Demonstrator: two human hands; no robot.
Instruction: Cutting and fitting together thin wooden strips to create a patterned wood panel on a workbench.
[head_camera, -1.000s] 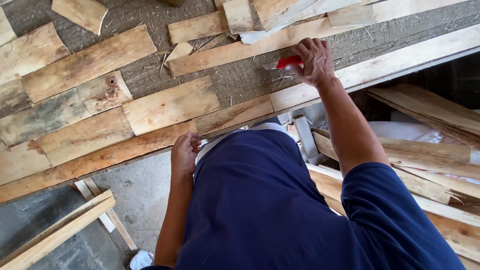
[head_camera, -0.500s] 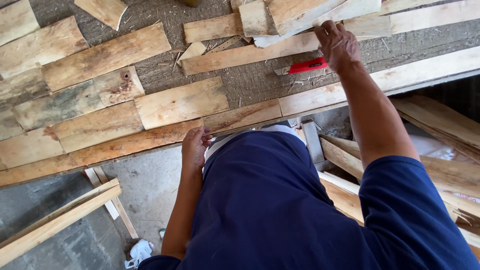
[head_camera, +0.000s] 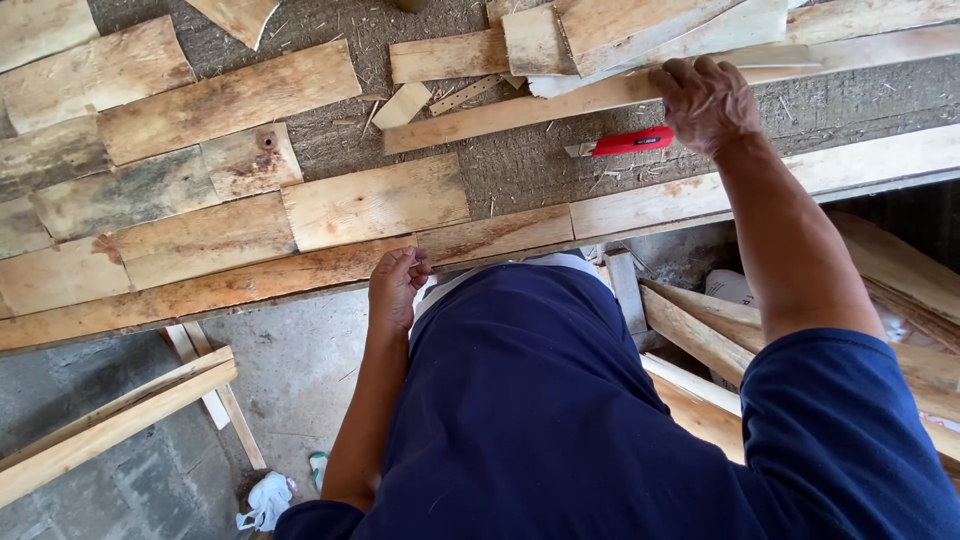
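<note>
The right hand (head_camera: 706, 100) covers part of the long strip (head_camera: 520, 112) beneath it. The knife (head_camera: 630, 142) has its blade too small to tell. Boards (head_camera: 60, 60) run off the left edge.

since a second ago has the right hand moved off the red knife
Yes. The right hand was on the red utility knife; it has since gone up the bench onto the long wood strip, and the knife lies free below it.

Your right arm is extended forward, nearly straight; your right hand (head_camera: 706, 100) lies palm down with fingers (head_camera: 672, 82) curled. Your left arm hangs bent at your side, left hand (head_camera: 397, 285) loosely fisted.
</note>
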